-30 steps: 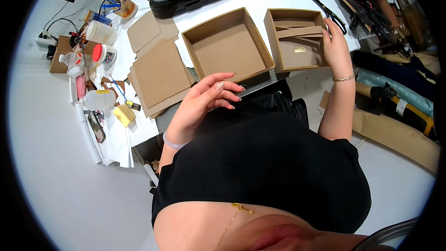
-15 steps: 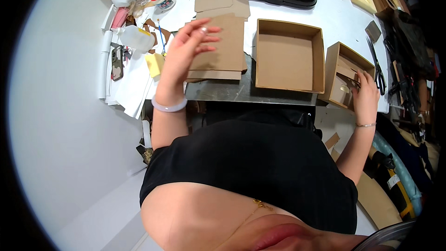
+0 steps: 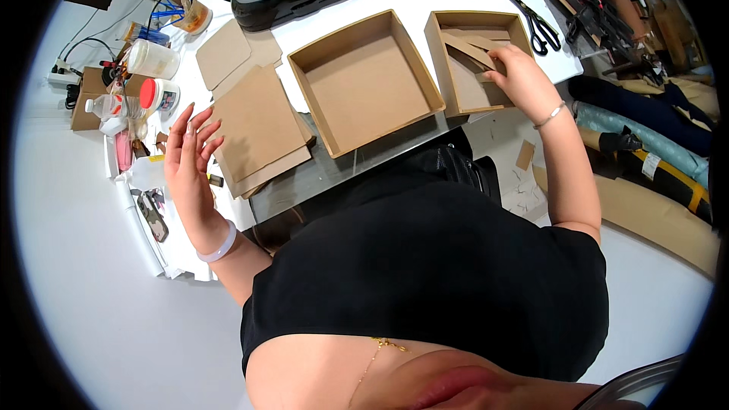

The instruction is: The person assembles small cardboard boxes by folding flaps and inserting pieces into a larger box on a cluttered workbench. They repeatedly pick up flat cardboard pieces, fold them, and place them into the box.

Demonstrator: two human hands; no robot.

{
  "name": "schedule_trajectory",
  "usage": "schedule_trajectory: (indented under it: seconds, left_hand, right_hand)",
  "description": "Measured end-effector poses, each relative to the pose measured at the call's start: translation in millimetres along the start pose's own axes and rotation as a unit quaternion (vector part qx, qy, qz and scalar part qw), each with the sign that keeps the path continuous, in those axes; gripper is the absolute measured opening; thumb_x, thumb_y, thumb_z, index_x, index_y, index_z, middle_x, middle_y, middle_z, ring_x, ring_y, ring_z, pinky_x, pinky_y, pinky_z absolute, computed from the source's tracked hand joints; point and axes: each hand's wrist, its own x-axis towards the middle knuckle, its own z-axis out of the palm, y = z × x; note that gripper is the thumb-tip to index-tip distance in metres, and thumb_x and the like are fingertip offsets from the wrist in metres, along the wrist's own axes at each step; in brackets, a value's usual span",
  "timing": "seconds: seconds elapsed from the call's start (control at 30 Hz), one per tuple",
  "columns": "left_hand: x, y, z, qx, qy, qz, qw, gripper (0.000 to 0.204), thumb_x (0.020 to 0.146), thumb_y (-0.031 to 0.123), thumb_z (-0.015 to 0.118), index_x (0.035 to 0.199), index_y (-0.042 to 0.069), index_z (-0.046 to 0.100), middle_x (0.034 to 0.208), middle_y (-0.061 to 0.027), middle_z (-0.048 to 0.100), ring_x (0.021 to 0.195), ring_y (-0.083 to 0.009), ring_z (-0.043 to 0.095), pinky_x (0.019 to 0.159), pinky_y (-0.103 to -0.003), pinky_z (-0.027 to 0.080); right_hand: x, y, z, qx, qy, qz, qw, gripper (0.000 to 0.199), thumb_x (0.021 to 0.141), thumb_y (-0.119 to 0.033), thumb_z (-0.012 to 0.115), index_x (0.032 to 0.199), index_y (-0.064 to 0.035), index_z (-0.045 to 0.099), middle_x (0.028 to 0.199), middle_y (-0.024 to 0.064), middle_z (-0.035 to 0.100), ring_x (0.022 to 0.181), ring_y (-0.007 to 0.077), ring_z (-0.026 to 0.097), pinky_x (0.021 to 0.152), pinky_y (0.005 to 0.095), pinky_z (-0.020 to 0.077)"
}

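My right hand (image 3: 524, 85) reaches into the smaller cardboard box (image 3: 519, 24) at the right, with thumb and fingers closed on a cardboard strip (image 3: 472, 53). That strip lies tilted inside the box, among other cut cardboard pieces. My left hand (image 3: 190, 163) hovers open and holds nothing, its fingers spread, left of a stack of flat cardboard sheets (image 3: 262, 125). Between the stack and the smaller box stands a larger shallow cardboard box (image 3: 364, 83), open at the top, with nothing in it.
A black iron on its base (image 3: 304, 0) stands at the back. Black scissors (image 3: 531, 19) lie right of the smaller box. Along the left are a red-lidded jar (image 3: 161, 95), a plastic bottle (image 3: 144, 173) and a phone (image 3: 153, 216). Fabric rolls (image 3: 645, 133) lean at the right.
The view has turned toward the right. My left hand has drawn away leftward from the cardboard sheets. Inside the smaller box, the strip at my right hand now sits raised and tilted.
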Motion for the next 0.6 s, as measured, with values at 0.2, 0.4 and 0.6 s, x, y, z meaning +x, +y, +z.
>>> schedule_trajectory:
  seconds: [0.2, 0.4, 0.6]
  left_hand:
    - [14, -2, -6, 0.055, -0.013, 0.014, 0.998, 0.041, 0.102, 0.020, 0.056, 0.138, 0.001, 0.052, 0.126, -0.0149, 0.064, 0.111, -0.0227, 0.065, 0.090, -0.032, 0.053]
    - [136, -61, -32, 0.403, 0.079, 0.058, 0.910, 0.067, 0.086, 0.042, 0.071, 0.128, -0.007, 0.057, 0.119, -0.0245, 0.067, 0.107, -0.0299, 0.068, 0.086, -0.036, 0.056]
    - [222, -88, -23, 0.403, 0.045, -0.203, 0.891, 0.070, 0.087, 0.051, 0.066, 0.125, -0.007, 0.061, 0.125, -0.0234, 0.064, 0.101, -0.0380, 0.066, 0.084, -0.047, 0.055]
  right_hand:
    - [-6, -1, -1, -0.048, 0.010, 0.001, 0.999, 0.041, 0.079, -0.012, 0.077, 0.116, 0.0016, 0.065, 0.113, 0.0193, 0.064, 0.106, 0.0379, 0.061, 0.094, 0.0415, 0.0503]
    - [-8, -51, -9, -0.022, 0.138, -0.045, 0.989, 0.038, 0.090, -0.018, 0.069, 0.122, 0.0012, 0.062, 0.120, 0.0200, 0.063, 0.110, 0.0373, 0.061, 0.095, 0.0405, 0.0493]
    - [-25, -124, 8, 0.144, 0.197, -0.121, 0.962, 0.029, 0.094, -0.009, 0.063, 0.122, -0.0028, 0.062, 0.122, 0.0154, 0.063, 0.115, 0.0322, 0.061, 0.099, 0.0394, 0.0480]
